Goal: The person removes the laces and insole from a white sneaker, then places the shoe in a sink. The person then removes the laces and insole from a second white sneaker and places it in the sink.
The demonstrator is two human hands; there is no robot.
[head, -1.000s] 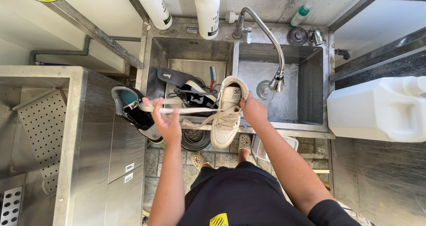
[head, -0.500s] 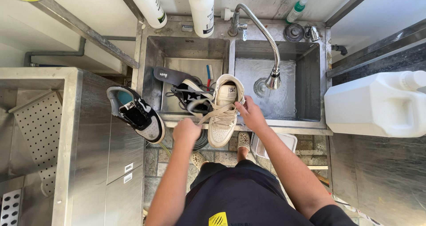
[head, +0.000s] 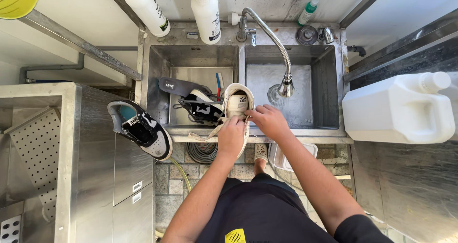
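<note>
**White sneaker gripped over the front rim of a steel double sink**

A white sneaker (head: pixel 237 110) is held on the sink's front rim, at the divider between the two basins; its tongue carries a small dark rectangular label; pale laces trail to the left over the rim. The left hand (head: pixel 231 137) is closed around the shoe's lower part and laces; the right hand (head: pixel 269 121) is pinched on the upper edge beside the tongue. In the left basin of the stainless steel sink (head: pixel 191 52) a black sneaker (head: pixel 202 107), a dark insole (head: pixel 179 86) and brushes with red and blue handles are seen; a flexible metal faucet (head: pixel 276 42) hangs over the right basin. Two white plastic bottles (head: pixel 206 14) with dark labels stand behind the sink; a white jug (head: pixel 398 110) lies to the right; a black-and-white sneaker (head: pixel 140 129) rests on the steel tabletop (head: pixel 95 128) to the left.
</note>
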